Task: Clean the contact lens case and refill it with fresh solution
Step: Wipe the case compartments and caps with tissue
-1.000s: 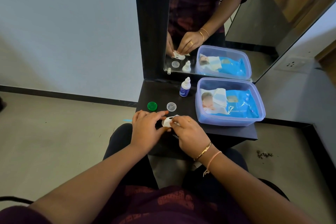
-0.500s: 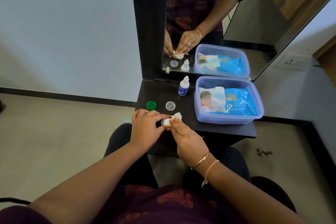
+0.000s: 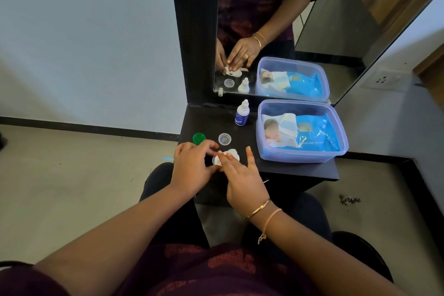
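Note:
A small white contact lens case [image 3: 216, 160] sits between my two hands at the front of the dark shelf [image 3: 276, 170]. My left hand [image 3: 193, 166] pinches the case from the left. My right hand [image 3: 241, 181] presses a crumpled white wipe [image 3: 231, 153] onto the case with two fingers, the other fingers spread. A green cap [image 3: 199, 138] and a clear cap [image 3: 224, 139] lie on the shelf just behind my hands. A small white solution bottle [image 3: 242, 113] with a blue label stands upright further back.
A translucent blue plastic box [image 3: 336, 151] holding a blue pack of wipes [image 3: 310, 133] fills the shelf's right side. A mirror [image 3: 276, 19] rises behind the shelf and reflects everything. My knees are under the shelf's front edge; floor lies on both sides.
My right hand has opened out, with fingers now spread and two of them pushing the wipe onto the case. My left hand keeps its hold on the case.

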